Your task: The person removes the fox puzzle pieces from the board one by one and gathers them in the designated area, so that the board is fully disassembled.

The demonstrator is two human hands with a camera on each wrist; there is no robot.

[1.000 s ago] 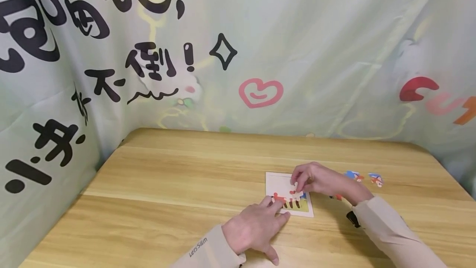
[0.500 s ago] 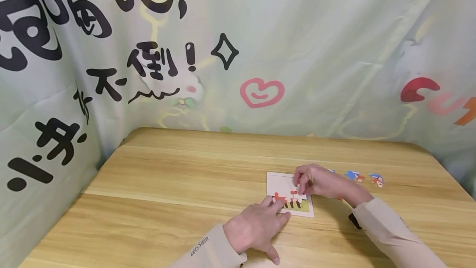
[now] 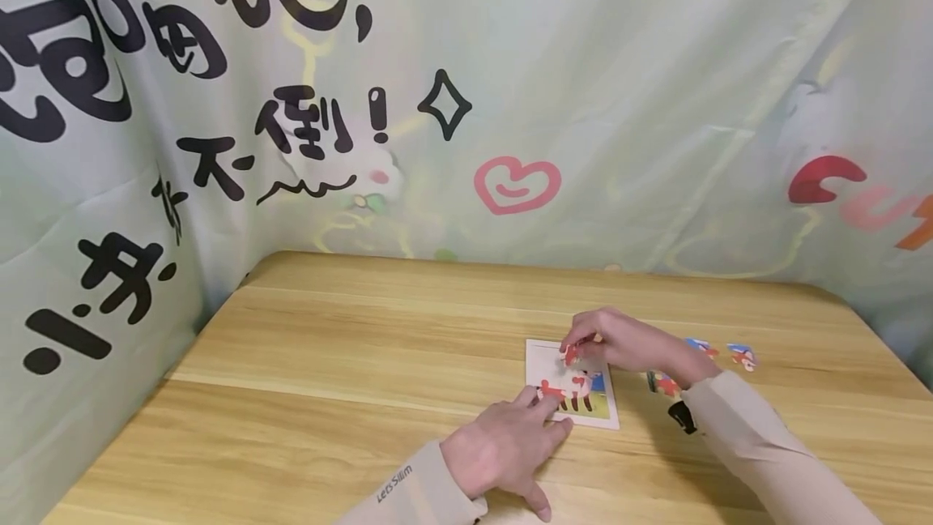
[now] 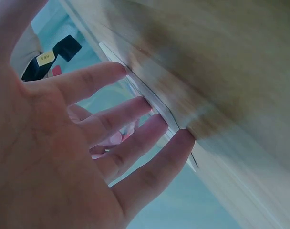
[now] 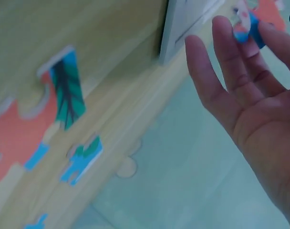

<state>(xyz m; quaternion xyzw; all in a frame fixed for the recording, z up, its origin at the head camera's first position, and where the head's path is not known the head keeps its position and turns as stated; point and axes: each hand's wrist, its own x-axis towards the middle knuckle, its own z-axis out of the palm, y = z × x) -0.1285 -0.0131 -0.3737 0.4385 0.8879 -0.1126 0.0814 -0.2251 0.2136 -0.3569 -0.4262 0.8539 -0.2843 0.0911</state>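
A square puzzle tray with a pale bare upper area lies on the table. Joined pieces along its lower part form a picture with an animal's dark legs, a red heart and a patch of blue. My left hand is spread, its fingertips resting at the tray's near left side. Over the upper part of the tray, my right hand pinches a small red and white puzzle piece between thumb and fingers. Blue also shows on that puzzle piece in the right wrist view.
Right of the tray lie several loose pieces, among them a red one, a blue and red one and another. A black device sits by the right cuff. A printed curtain hangs behind the table.
My right hand has moved up and left from the tray's right side, holding a piece. The heart and blue patch under it now show fully. My left hand stays put.
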